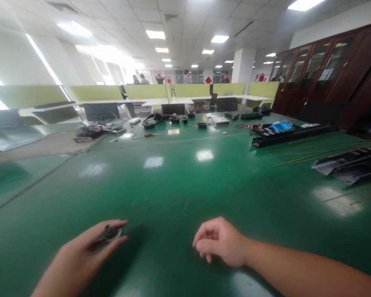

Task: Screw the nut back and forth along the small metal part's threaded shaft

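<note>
My left hand, low on the left, holds a small round metal part between thumb and fingers. The part looks dark on one side with a pale, shiny ring-shaped edge; blur hides its exact kind. To the right, my right hand hovers over the green table with its fingers loosely curled and the thumb against the index finger. Nothing shows inside that curl. The two hands are well apart.
Dark metal channels and thin rods lie at the right. A black rail with electronics, an orange screwdriver, a black headset-like item and a brown cloth sit farther back. Several people stand beyond the partitions.
</note>
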`<action>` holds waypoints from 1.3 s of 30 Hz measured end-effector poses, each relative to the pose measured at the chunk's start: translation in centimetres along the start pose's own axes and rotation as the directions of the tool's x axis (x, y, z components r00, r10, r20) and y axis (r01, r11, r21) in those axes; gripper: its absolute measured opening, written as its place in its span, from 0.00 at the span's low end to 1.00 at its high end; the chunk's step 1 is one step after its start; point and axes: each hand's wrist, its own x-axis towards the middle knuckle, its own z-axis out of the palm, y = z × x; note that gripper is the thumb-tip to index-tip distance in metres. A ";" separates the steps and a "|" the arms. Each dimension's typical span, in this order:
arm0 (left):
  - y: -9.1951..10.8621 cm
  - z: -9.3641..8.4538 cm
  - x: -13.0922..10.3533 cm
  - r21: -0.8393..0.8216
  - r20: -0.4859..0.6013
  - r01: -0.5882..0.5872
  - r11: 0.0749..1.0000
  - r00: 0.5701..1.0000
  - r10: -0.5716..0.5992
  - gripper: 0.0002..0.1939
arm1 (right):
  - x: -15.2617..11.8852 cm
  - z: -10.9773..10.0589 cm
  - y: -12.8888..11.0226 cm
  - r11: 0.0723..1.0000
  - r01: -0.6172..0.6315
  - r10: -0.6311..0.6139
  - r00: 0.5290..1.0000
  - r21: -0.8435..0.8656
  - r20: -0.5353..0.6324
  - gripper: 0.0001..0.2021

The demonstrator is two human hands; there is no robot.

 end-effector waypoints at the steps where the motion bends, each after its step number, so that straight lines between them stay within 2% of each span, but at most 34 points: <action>1: 0.7 0.9 0.7 -0.043 0.057 -0.036 0.998 0.998 0.039 0.26 | 0.0 0.0 0.1 1.000 0.026 -0.026 0.999 0.012 -0.046 0.16; 3: 2.9 2.8 1.8 -0.127 0.135 -0.112 0.986 0.982 0.129 0.23 | 0.0 0.1 0.1 0.996 0.083 -0.079 0.985 0.020 -0.151 0.15; 6: 6.8 5.5 2.0 -0.224 0.226 -0.160 0.961 0.951 0.211 0.16 | -0.1 0.1 0.0 0.991 0.135 -0.129 0.957 0.005 -0.259 0.16; 8: 9.1 6.9 1.5 -0.273 0.290 -0.133 0.953 0.933 0.214 0.12 | -0.2 0.2 -0.2 0.989 0.146 -0.142 0.950 -0.007 -0.280 0.20; 10: 10.8 8.0 0.9 -0.311 0.312 -0.063 0.948 0.936 0.164 0.10 | -0.3 0.4 -0.3 0.989 0.141 -0.145 0.953 -0.034 -0.265 0.24; 12: 11.9 8.8 0.7 -0.358 0.356 0.013 0.933 0.926 0.124 0.09 | -0.4 0.5 -0.5 0.990 0.130 -0.140 0.960 -0.056 -0.243 0.27; 14: 12.6 9.3 0.6 -0.393 0.419 0.032 0.919 0.896 0.148 0.08 | -0.5 0.6 -0.5 0.990 0.127 -0.137 0.962 -0.060 -0.235 0.27; 16: 12.6 9.6 0.5 -0.386 0.430 -0.011 0.923 0.883 0.191 0.10 | -0.5 0.6 -0.5 0.990 0.127 -0.136 0.962 -0.053 -0.237 0.25; 18: 12.1 9.9 0.3 -0.340 0.386 -0.069 0.938 0.899 0.206 0.14 | -0.5 0.6 -0.5 0.992 0.121 -0.128 0.961 -0.041 -0.246 0.26; 20: 11.0 10.1 0.1 -0.276 0.340 -0.126 0.953 0.914 0.220 0.19 | -0.4 0.6 -0.4 0.993 0.118 -0.121 0.957 -0.028 -0.264 0.28; 23: 9.1 10.2 -0.1 -0.212 0.323 -0.181 0.961 0.915 0.243 0.21 | -0.4 0.5 -0.3 0.991 0.122 -0.130 0.952 -0.046 -0.276 0.29; 26: 7.9 10.1 0.1 -0.246 0.310 -0.102 0.964 0.934 0.178 0.20 | -0.4 0.6 -0.2 0.989 0.110 -0.131 0.961 -0.095 -0.244 0.28; 29: 7.8 10.0 0.3 -0.296 0.307 -0.026 0.955 0.944 0.121 0.19 | -0.5 0.7 -0.1 0.989 0.100 -0.123 0.967 -0.113 -0.222 0.27; 34: 8.1 9.9 0.1 -0.347 0.360 -0.070 0.935 0.911 0.202 0.23 | -0.8 0.6 -0.1 0.989 0.098 -0.122 0.964 -0.111 -0.236 0.27; 39: 8.2 9.9 -0.1 -0.347 0.396 -0.084 0.934 0.890 0.227 0.19 | -0.9 0.5 -0.3 0.975 -0.002 -0.043 0.979 -0.223 -0.199 0.18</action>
